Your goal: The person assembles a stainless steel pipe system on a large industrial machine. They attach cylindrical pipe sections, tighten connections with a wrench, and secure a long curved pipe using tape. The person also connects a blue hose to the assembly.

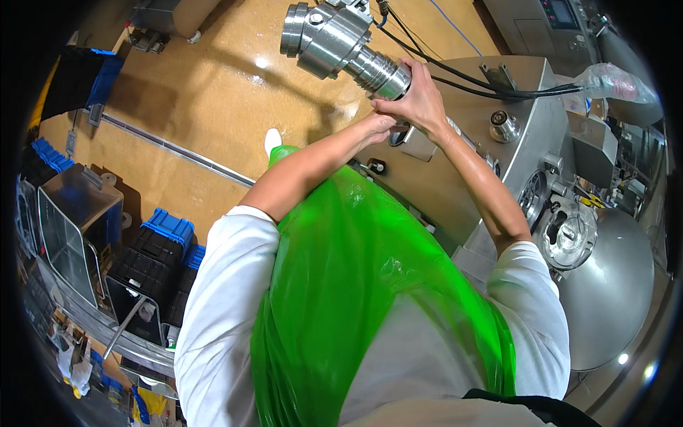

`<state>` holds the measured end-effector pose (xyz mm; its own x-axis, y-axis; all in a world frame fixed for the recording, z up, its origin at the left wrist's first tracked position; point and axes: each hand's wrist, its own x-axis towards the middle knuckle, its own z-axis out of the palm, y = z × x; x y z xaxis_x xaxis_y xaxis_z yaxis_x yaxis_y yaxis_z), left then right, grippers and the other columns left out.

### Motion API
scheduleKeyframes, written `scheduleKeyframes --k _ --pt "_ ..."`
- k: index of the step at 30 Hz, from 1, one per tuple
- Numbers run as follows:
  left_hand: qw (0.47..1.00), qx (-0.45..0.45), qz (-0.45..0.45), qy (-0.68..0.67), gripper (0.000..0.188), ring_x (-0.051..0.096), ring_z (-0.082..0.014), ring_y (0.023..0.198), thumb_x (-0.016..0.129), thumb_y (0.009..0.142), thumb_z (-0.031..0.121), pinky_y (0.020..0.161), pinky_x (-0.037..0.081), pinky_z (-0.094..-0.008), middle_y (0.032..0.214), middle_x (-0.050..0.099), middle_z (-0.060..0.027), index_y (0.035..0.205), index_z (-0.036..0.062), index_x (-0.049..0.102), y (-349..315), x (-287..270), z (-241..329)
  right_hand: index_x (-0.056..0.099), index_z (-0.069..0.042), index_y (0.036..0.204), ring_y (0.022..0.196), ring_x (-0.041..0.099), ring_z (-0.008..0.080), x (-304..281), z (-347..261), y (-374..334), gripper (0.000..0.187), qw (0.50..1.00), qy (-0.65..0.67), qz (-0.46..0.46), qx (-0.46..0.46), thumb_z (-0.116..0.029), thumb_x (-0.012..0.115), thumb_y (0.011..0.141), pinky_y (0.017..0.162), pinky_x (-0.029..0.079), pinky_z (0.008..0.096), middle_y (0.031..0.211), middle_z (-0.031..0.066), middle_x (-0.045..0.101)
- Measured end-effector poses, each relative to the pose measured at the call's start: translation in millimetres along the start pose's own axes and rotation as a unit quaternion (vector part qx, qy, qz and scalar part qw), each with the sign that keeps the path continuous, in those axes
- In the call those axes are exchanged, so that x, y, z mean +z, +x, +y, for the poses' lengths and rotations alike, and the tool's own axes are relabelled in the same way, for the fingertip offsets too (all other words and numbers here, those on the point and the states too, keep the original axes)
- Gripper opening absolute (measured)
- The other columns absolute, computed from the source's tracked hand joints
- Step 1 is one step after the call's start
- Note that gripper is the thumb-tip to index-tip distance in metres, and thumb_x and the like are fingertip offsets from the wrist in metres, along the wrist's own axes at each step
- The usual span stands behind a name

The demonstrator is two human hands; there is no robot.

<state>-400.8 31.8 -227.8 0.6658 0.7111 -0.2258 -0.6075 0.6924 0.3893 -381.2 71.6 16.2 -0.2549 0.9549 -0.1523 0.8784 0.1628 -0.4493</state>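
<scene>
A ribbed steel cylinder [375, 70] juts toward me from the larger steel machine head [324, 39] at the top of the view. My right hand [421, 101] is closed around its near end, with the thumb across the end and the fingers over the far side. Just below and to the left, my left hand [380, 127] is curled close under the right palm. Its fingers are partly hidden, so whatever they grip does not show. Both bare forearms reach forward over my green plastic apron [356, 263].
A steel machine cabinet [466, 85] stands to the right, with a round steel fitting [504, 127] on it. Black cables [498, 94] cross above. Stacked black crates [146, 267] and a steel cart [60, 235] are at left. A drain channel [178, 151] runs along the tan floor.
</scene>
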Motion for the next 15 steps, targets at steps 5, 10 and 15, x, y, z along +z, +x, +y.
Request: scheduleKeyframes --k 5,10,15 --pt "0.996 -0.055 0.063 0.032 0.039 0.053 -0.0135 0.113 0.070 0.089 0.016 0.091 0.048 -0.0429 0.122 0.055 0.0062 0.124 0.0237 0.052 -40.1 55.8 39.2 0.044 0.003 0.131 0.113 0.057 0.0321 -1.1 13.0 -8.1 0.102 1.000 0.001 0.008 0.004 -0.048 0.086 0.053 0.095 0.047 0.0406 0.123 0.0212 0.054" --pt "0.997 -0.038 0.063 0.030 0.040 0.055 -0.0138 0.108 0.074 0.086 0.016 0.086 0.052 -0.0397 0.117 0.058 0.0060 0.121 0.0205 0.053 -38.1 54.2 35.1 0.044 0.003 0.132 0.114 0.057 0.0328 1.2 10.5 -10.6 0.102 1.000 0.001 0.013 0.006 -0.047 0.086 0.053 0.095 0.047 0.0407 0.124 0.0216 0.054" --pt "0.998 -0.031 0.062 0.003 0.041 0.058 -0.0152 0.107 0.075 0.085 0.013 0.083 0.054 -0.0393 0.114 0.059 0.0056 0.119 0.0196 0.053 -33.2 42.9 24.3 0.045 0.002 0.131 0.114 0.057 0.0339 4.2 18.1 -9.3 0.100 1.000 -0.018 0.020 -0.004 -0.048 0.085 0.054 0.094 0.048 0.0409 0.125 0.0213 0.054"
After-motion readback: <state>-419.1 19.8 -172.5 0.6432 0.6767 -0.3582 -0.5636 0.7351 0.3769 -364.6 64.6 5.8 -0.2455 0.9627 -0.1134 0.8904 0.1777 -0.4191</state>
